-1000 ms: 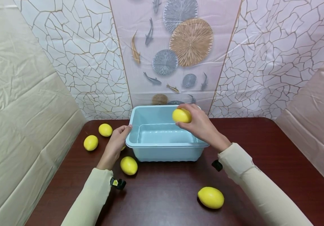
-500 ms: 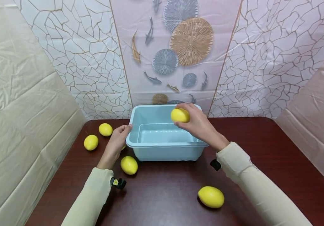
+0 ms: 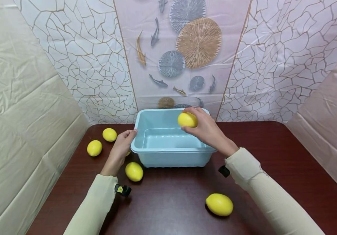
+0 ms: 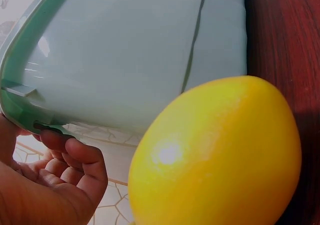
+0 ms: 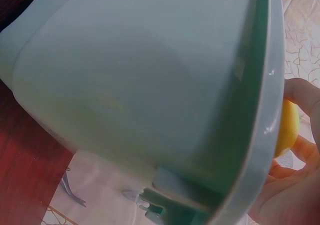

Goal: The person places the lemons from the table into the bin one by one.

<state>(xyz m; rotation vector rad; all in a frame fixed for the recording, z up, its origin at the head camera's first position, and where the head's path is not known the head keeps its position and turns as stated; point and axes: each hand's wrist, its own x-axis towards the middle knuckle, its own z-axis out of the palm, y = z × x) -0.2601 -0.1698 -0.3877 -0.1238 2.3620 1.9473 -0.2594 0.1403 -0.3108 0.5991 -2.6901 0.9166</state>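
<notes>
Head: right grip curled round a lemon over the tub; left grip pinches its rim — behind it another lemon, mostly hidden. Left wrist: foreground lemon cut off below. Right wrist: rim partly masks held lemon — hand cut off at right.

The basin looks like smooth, glossy plastic with small bright highlights, and the lemons have smooth, shiny skin. The tabletop shows streaky wood grain under a soft sheen. The printed backdrop and side drape look like creased cloth, the sleeves like matt fabric.
</notes>
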